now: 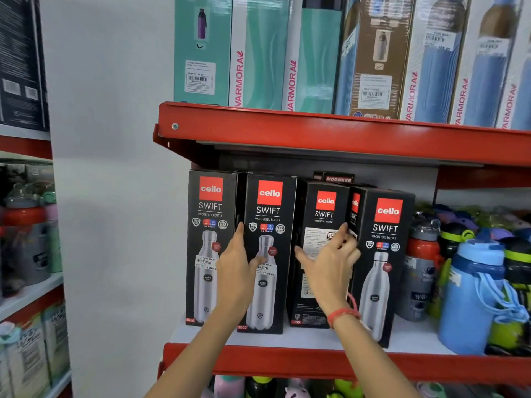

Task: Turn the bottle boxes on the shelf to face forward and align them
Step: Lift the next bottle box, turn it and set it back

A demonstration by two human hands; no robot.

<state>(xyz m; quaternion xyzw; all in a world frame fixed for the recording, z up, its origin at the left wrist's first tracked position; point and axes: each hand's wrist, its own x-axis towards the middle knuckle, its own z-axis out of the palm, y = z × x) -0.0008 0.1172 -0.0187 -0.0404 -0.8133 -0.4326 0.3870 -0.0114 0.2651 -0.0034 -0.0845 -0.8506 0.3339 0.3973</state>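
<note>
Several black Cello Swift bottle boxes stand on the middle shelf. The first box and second box at the left show their fronts. My left hand has fingers in the gap between these two and its thumb across the second box's front. The third box sits further back and shows its text-covered side. My right hand lies spread over it, fingertips at its right edge. The fourth box stands forward, angled, its front showing.
Loose bottles, a red-capped one and a blue one, crowd the shelf right of the boxes. Tall Varmora boxes fill the upper red shelf. A white wall is left, with another shelf unit beyond it.
</note>
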